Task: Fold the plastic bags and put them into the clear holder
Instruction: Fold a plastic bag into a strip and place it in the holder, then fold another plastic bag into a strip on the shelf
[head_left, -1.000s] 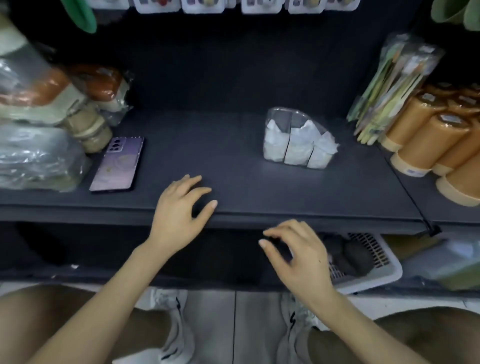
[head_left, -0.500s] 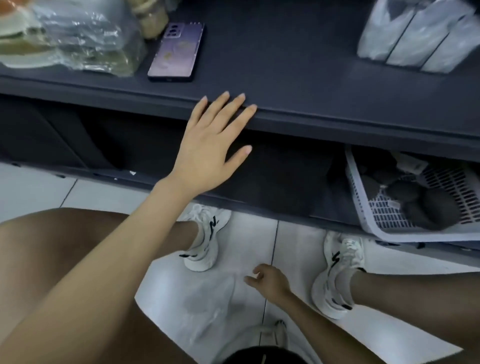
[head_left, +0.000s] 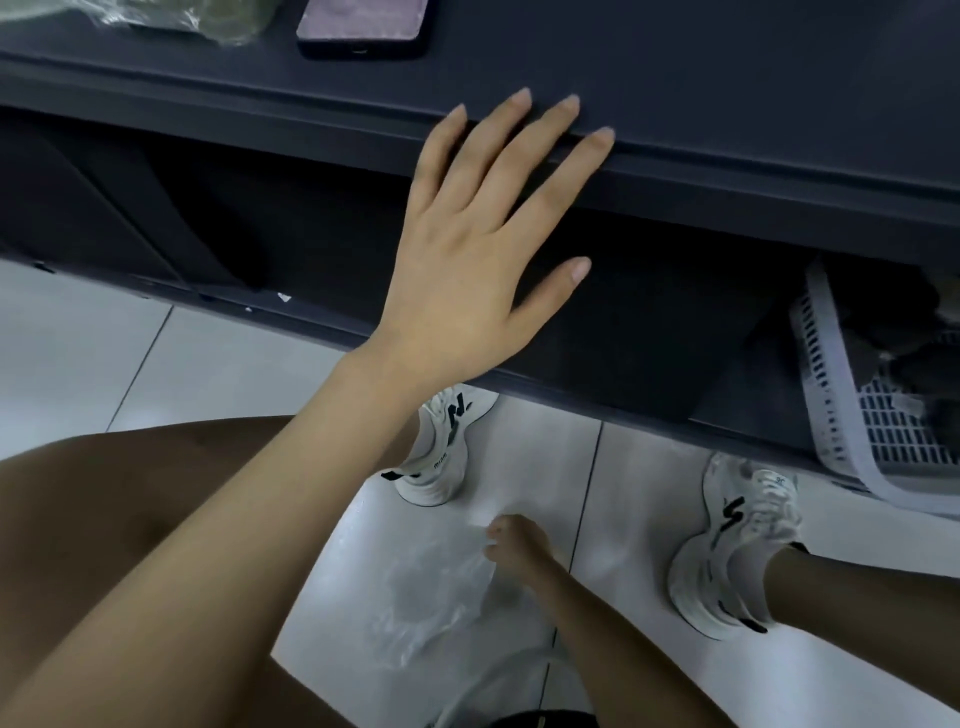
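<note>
Left hand: the left hand (head_left: 483, 249) is raised to the dark shelf (head_left: 753, 171); its fingers are straight and spread apart; the four fingertips rest on the shelf's front edge; the thumb sticks out to the side below the edge, touching nothing

Right hand: the right hand (head_left: 517, 540) is low, down at the floor (head_left: 78, 364) between the feet; its fingers are curled together on the upper edge of the plastic bag (head_left: 436, 592), pinching the film

Plastic bag: thin, see-through and crumpled; it lies flat on the pale tiles, near the left shoe (head_left: 441, 447) and well apart from the right shoe (head_left: 737, 551); it is unfolded

Shelf top: a phone (head_left: 363, 31) lies flat near the front edge, to the left of the left hand's fingertips; just beside it, further left, sits a bundle in clear wrap (head_left: 156, 15), cut off by the frame

Below the shelf: a pale slotted basket (head_left: 831, 405) stands at the far right on the lower level; dark lumps lie inside, too dim to name

Legs: both bare knees are bent, one at each side of the view
</note>
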